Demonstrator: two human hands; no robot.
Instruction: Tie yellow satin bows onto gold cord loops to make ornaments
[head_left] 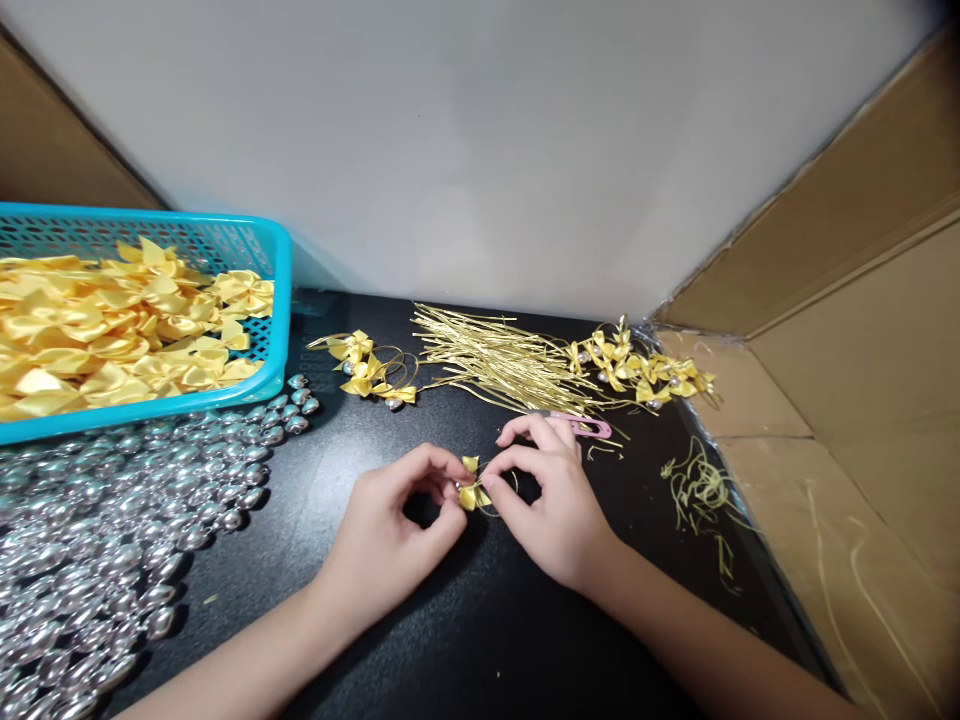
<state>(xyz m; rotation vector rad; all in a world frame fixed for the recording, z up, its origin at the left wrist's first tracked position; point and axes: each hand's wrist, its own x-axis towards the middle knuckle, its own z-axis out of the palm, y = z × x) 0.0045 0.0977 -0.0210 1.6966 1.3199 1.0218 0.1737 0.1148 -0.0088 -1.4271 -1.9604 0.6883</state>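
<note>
Head view: turquoise basket (280,300) holds many yellow bows (112,330).

The head camera looked forward and down from just above the table (555,650), facing a white wall (450,150).

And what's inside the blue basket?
Inside the blue basket is a heap of yellow bows. Some of its holey wall shows at the back. The heap covers most of the bottom, so anything buried there can't be seen.
</note>
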